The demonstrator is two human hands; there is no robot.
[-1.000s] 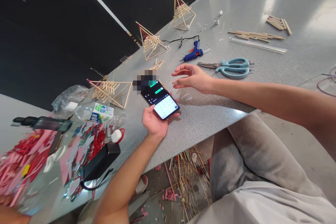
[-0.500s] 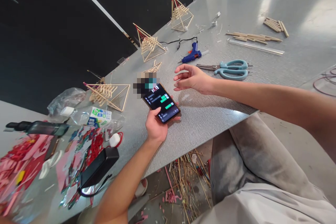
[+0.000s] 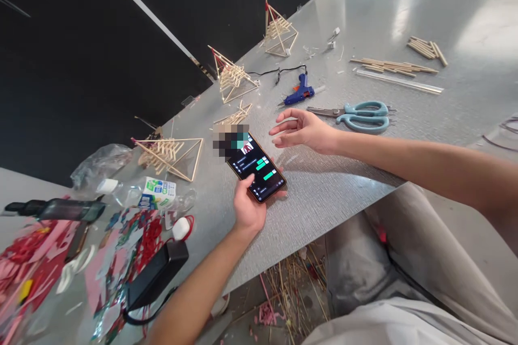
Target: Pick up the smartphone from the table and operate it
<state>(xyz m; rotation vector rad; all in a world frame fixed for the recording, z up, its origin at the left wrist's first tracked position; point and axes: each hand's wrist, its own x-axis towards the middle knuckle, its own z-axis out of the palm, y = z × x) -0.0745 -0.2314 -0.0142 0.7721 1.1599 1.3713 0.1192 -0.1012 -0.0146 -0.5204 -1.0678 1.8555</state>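
Observation:
A smartphone point(image 3: 259, 170) with a lit chat screen lies in my left hand point(image 3: 250, 205), thumb over its lower edge and fingers behind it. The phone's upper end is blurred out. To its right my right hand point(image 3: 303, 130) hovers with fingers apart and slightly curled, holding nothing and not touching the phone. Just beyond that hand are scissors point(image 3: 364, 117) with light blue handles and a blue glue gun point(image 3: 299, 91). Behind the phone lies a small frame of thin wooden sticks point(image 3: 237, 114), partly hidden.
Stick pyramids stand on the table, one at left point(image 3: 170, 156), others along the back point(image 3: 232, 78). Wooden sticks point(image 3: 394, 66) and clear glue sticks point(image 3: 400, 81) lie at right. A plastic bottle point(image 3: 156, 192), black box point(image 3: 157, 275) and coloured scraps crowd the left; loose sticks litter the floor.
The whole view has shifted slightly, so the table things appear a little lower. My left hand still holds the phone, and my right hand remains beside it with fingers apart.

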